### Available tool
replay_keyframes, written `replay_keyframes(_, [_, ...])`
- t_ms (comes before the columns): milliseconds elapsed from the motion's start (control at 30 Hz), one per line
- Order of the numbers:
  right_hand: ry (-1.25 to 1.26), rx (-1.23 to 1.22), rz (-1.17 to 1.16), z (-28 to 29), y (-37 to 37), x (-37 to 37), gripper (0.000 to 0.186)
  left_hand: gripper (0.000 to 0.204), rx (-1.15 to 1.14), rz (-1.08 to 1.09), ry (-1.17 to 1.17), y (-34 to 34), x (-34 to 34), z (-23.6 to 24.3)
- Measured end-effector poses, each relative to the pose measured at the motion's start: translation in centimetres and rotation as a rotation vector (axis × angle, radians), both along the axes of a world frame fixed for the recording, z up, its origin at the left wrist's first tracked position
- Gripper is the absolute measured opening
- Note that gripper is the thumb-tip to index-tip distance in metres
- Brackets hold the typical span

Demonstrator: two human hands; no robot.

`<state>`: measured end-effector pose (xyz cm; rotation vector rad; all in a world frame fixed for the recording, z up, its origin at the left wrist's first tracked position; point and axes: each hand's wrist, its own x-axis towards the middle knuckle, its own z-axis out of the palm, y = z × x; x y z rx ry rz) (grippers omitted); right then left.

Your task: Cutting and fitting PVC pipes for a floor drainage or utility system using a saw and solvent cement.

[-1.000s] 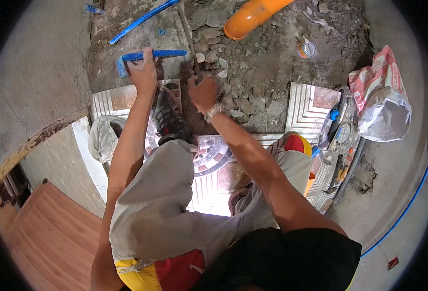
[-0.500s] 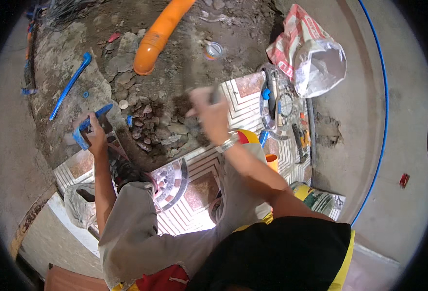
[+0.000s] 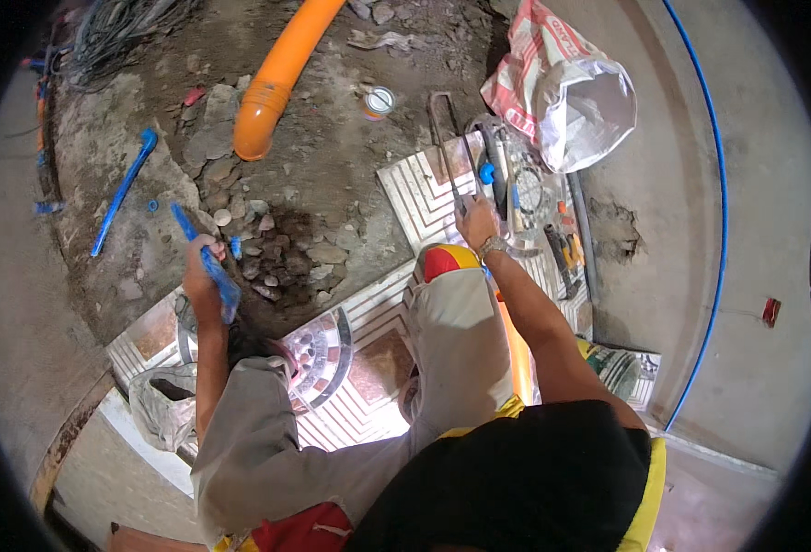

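Note:
My left hand point(image 3: 205, 271) is closed around a short blue pipe piece point(image 3: 210, 262), held slanting above the rubble. My right hand point(image 3: 479, 221), with a watch on its wrist, is closed on the near end of what looks like a hacksaw point(image 3: 440, 129). Its narrow metal frame points away over the patterned tiles point(image 3: 405, 198). Several loose tools, among them one with an orange handle point(image 3: 571, 248), lie right of that hand. Another blue pipe with an elbow end point(image 3: 125, 193) rests on the ground at the far left.
A thick orange pipe point(image 3: 272, 87) reaches over the dirt. Beside it stands a small can point(image 3: 379, 101). Broken stones point(image 3: 281, 258) are heaped ahead of my feet. An open white-and-red sack point(image 3: 589, 120) sits far right, near a long blue hose point(image 3: 723, 184).
My right hand has swung right, from over the dirt to the tiles beside the tools, and the hacksaw now shows clearly. In my left hand the blue pipe piece has turned and moved slightly right.

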<state>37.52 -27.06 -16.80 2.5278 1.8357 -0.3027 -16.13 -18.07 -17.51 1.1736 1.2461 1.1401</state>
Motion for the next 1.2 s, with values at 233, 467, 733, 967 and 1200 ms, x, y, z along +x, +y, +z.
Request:
replay_keyframes(233, [0.29,0.054,0.109,-3.9,-1.8,2.6,0.054,0.052,0.326,-0.175,0.706,-1.6,3.0,5.4])
replay_keyframes(467, [0.674,0.038,-0.056,2.6,3.2,-10.3,0.037,0.049,0.42,-0.267,0.704,-1.6,5.1,6.6])
replay_keyframes(733, [1.346,-0.243,-0.109,7.3,7.0,-31.3,0.033,0.041,0.441,-0.106,0.358,0.2,3.6,5.7])
replay_keyframes(967, [0.694,0.017,0.325,7.9,7.2,-28.9,0.023,0.036,0.036,0.187,0.977,14.2,-13.0,-0.8])
replay_keyframes(1200, [0.741,-0.028,0.232,14.6,10.8,-28.6,0.036,0.042,-0.206,0.082,1.335,22.1,-10.8,-5.5])
